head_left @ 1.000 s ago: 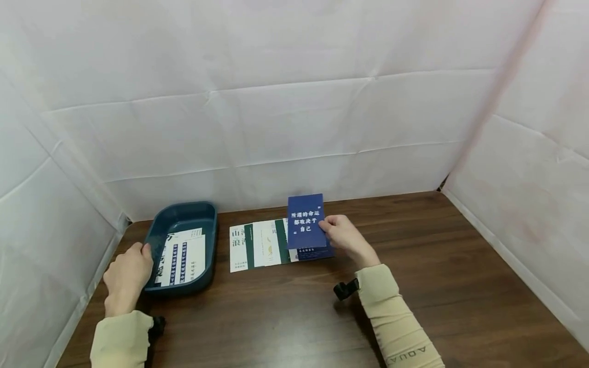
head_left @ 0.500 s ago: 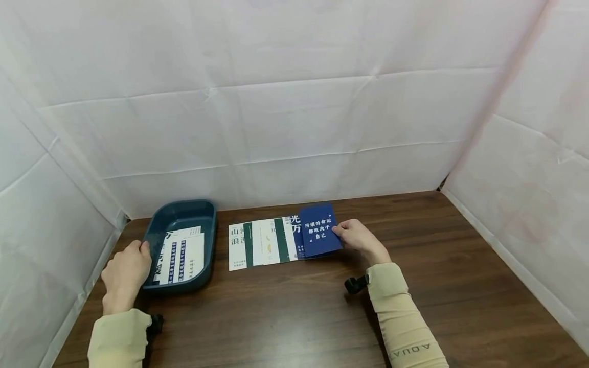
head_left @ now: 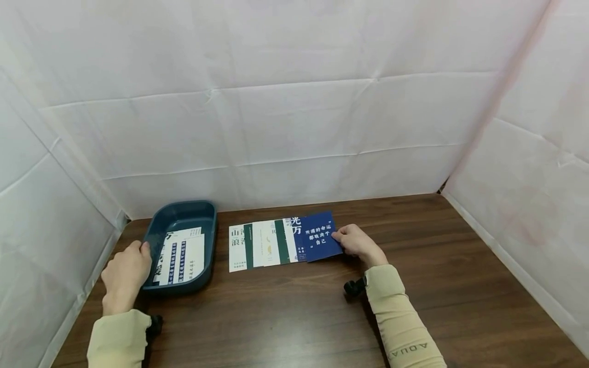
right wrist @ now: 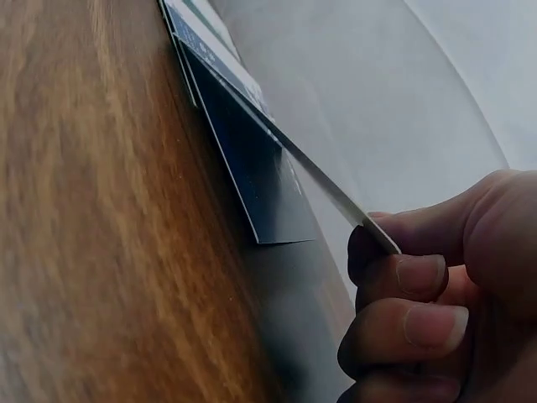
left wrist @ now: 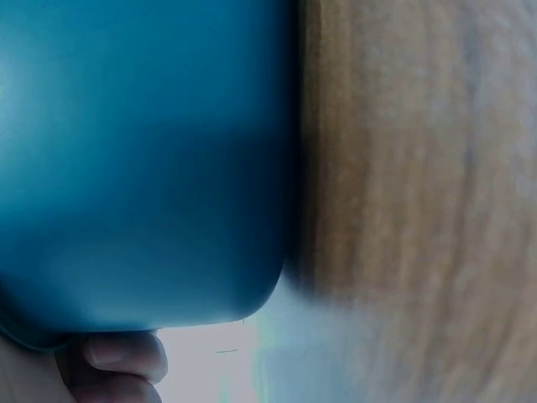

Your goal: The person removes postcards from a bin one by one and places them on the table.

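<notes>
Pinching the blue card [head_left: 320, 236] by its right edge, the right hand [head_left: 356, 243] holds it slightly lifted at that side, while its left part overlaps the row of cards [head_left: 262, 244] fanned along the tabletop [head_left: 299, 317]. In the right wrist view the blue card [right wrist: 277, 143] slants up from the wood to the fingers [right wrist: 419, 277], thumb on top and fingertips curled beneath.

The card sits near the middle of the tabletop, at about 3 o'clock from the teal tray [head_left: 208, 214], which holds more printed cards [head_left: 181, 255]. The left hand [head_left: 125, 271] grips the tray's near left rim; the left wrist view shows a fingertip [left wrist: 117, 357] under the tray wall [left wrist: 143, 168].

The card looks thin, light and fairly stiff, probably glossy, so it would likely slide easily over its neighbours and bend if squeezed hard. A free edge or corner, taken in a light pinch, seems the best hold.
</notes>
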Available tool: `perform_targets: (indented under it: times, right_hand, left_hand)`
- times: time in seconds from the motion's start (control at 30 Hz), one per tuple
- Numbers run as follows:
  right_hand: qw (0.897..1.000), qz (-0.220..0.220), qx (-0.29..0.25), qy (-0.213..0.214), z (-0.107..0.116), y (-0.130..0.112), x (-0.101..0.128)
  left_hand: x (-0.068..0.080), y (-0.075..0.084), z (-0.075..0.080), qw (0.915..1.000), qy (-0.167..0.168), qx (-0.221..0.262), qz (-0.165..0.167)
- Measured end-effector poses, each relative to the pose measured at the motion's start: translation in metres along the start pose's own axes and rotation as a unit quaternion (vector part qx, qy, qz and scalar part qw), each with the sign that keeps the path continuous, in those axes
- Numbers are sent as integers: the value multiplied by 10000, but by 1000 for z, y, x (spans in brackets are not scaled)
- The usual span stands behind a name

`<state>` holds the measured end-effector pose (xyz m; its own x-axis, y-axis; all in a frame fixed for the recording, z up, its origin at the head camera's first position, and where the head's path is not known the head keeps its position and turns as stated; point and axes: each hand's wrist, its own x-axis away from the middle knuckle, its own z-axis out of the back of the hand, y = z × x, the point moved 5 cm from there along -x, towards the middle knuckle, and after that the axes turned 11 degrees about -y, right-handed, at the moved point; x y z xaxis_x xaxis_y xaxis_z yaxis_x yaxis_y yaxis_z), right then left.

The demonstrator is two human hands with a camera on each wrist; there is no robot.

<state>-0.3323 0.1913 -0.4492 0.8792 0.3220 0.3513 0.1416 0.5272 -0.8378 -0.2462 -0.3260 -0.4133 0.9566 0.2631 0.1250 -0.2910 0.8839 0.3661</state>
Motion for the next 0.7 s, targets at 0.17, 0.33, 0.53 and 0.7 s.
perform_targets:
  times: [0.17, 0.33, 0.53, 0.7]
  right_hand:
    - [9978, -105, 591, 275, 2, -3, -4]
    - [9898, -330, 1285, 524, 3, -5, -6]
    - [9837, -474, 1616, 633, 2, -7, -6]
    - [9797, -606, 1810, 614, 1, -7, -7]
  left_hand:
    - [1, 1, -1, 10000, 31, 0, 2]
    - [0, 2, 0, 10000, 1, 4, -28]
    - [1, 1, 1, 10000, 18, 19, -28]
    - [1, 0, 1, 10000, 11, 13, -24]
